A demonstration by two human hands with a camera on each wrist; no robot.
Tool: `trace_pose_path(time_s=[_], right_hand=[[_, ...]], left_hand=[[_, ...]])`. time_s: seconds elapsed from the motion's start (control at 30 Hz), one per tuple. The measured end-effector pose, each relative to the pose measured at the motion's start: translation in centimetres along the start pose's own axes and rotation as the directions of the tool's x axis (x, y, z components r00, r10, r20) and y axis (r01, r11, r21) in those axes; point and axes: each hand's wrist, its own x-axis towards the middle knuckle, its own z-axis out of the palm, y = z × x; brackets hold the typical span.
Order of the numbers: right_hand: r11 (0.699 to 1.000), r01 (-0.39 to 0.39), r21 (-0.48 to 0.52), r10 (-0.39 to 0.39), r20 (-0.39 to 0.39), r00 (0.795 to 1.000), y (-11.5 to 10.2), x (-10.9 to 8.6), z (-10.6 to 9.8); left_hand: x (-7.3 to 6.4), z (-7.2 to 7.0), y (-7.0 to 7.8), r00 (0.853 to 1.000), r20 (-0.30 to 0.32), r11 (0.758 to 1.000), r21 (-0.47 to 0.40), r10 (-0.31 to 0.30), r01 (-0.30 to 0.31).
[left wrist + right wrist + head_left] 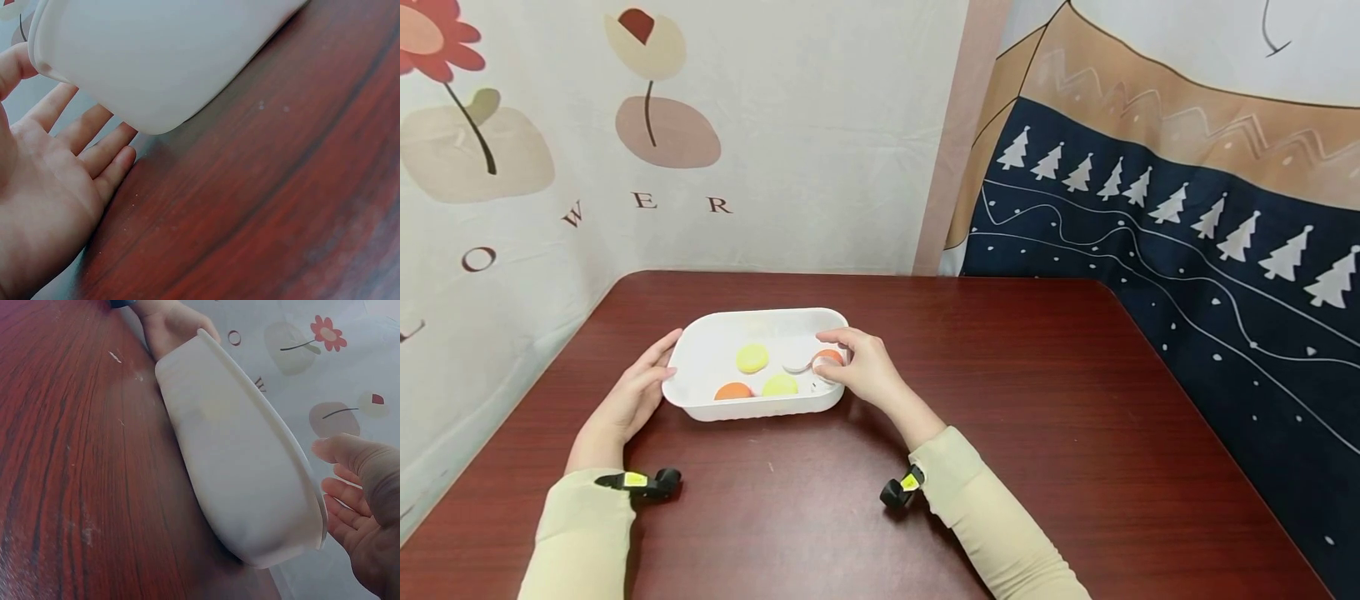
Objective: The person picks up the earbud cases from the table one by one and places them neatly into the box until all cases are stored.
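A white oblong tray (700, 367) with rounded corners holds several small round flat pieces. A yellow disc (752, 358), a yellow-green disc (780, 384) and an orange disc (733, 391) lie inside. My left hand (628, 404) rests against the tray's left end, its thumb at the rim and its fingers extended along the end wall, as the left wrist view also shows. My right hand (868, 367) reaches over the right end, thumb and forefinger apart. Between them lie a second orange disc (829, 356) and a whitish piece, partly hidden by the thumb.
The tray stands toward the far side of a reddish-brown wooden table (1037, 433). Behind the table hang a pale cloth (820, 167) with flower prints and a dark blue cloth (1225, 375) with white trees. Each sleeve carries a black wrist camera (658, 483).
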Motion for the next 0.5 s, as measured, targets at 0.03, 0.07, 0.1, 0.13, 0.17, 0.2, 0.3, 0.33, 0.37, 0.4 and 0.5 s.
trace_pose_path(time_s=[0.03,0.07,0.1,0.13,0.17,0.2,0.3,0.33,0.37,0.4,0.5], right_hand=[[1.0,-0.002,0.004,0.002,0.0,1.0,0.0,0.0,0.0],[1.0,-0.003,0.006,0.003,0.0,1.0,0.0,0.0,-0.1],[1.0,-0.002,0.005,0.002,0.0,1.0,0.0,-0.1,-0.1],[1.0,0.003,0.003,-0.003,-0.001,1.0,0.0,-0.1,-0.2],[1.0,0.007,-0.001,-0.007,-0.003,1.0,0.0,-0.1,-0.3],[1.0,0.013,-0.01,-0.014,-0.005,1.0,0.1,-0.2,-0.4],[0.999,0.034,-0.039,-0.035,-0.006,0.999,0.1,-0.3,-0.7],[0.998,0.04,-0.048,-0.041,-0.008,0.999,0.1,-0.4,-0.8],[0.998,0.043,-0.055,-0.043,-0.009,0.999,0.2,-0.4,-0.9],[0.997,0.044,-0.063,-0.044,-0.01,0.999,0.2,-0.5,-1.1],[0.997,0.046,-0.062,-0.047,-0.016,0.999,0.2,-0.6,-1.4]], left_hand=[[0.0,0.0,0.0,1.0,0.001,1.0,0.0,0.001,-0.001],[0.0,0.0,0.0,1.0,0.0,1.0,0.0,0.001,-0.001],[0.0,0.1,0.1,1.0,0.0,1.0,0.001,0.001,-0.001],[0.0,0.1,0.0,1.0,0.0,1.0,0.002,0.001,-0.001],[0.0,0.2,0.0,1.0,0.001,1.0,0.003,0.001,-0.001],[0.1,0.2,0.0,1.0,0.002,1.0,0.002,0.001,-0.001],[0.1,0.2,0.0,1.0,0.0,1.0,-0.002,0.004,-0.004],[0.1,0.2,0.0,1.0,0.0,1.0,-0.004,0.006,-0.006],[0.1,0.2,0.0,1.0,-0.003,1.0,-0.005,0.007,-0.007],[0.1,0.3,0.0,1.0,-0.006,1.0,-0.005,0.008,-0.008],[0.2,0.3,0.2,1.0,-0.022,1.0,0.014,0.006,-0.006]])
